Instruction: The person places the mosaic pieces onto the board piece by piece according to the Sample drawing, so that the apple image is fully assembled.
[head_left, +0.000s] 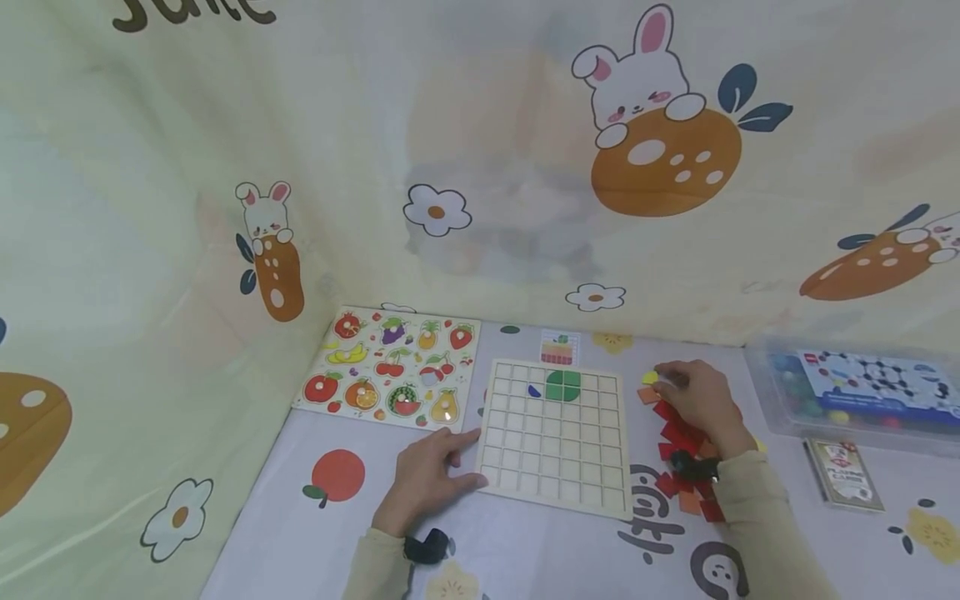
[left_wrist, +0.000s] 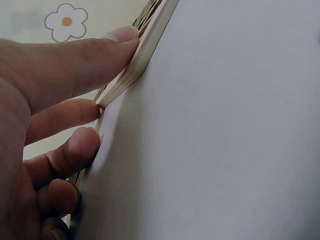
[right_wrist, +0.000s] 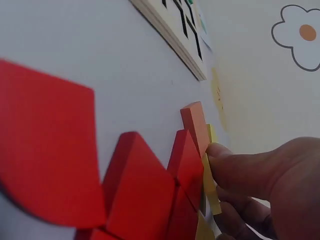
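Head view: left hand (head_left: 426, 477) braces grid board (head_left: 536, 454), right hand (head_left: 697, 400) at loose pieces

Left hand: thumb and index fairly straight, spread along the board's left edge; other fingers loosely curled, nothing gripped. Probably there to stop the board sliding on the worktop (head_left: 285, 500).

Right hand: nearly closed, thumb and fingers appear to pinch a yellow piece (right_wrist: 211, 187) by its thin sides, likely so it lifts clear of neighbours. It's at the far end of the pile, just beside an orange piece (head_left: 647, 396); red pieces (head_left: 678, 433) lie nearer the wearer, some under the wrist. Pile sits right of the board, presumably for easy right-hand reach.

Board lies flat, mid-worktop. Four green pieces (head_left: 555, 392) sit together in cells near its far edge; one blue piece (head_left: 534, 390) sits left of them. Small printed card (head_left: 558, 347) just beyond the far edge, facing the wearer, probably for glancing at.

Fruit puzzle (head_left: 386, 367) at left, plastic box (head_left: 862, 396) and card pack (head_left: 846, 475) at right; seemingly parked outside the working area.
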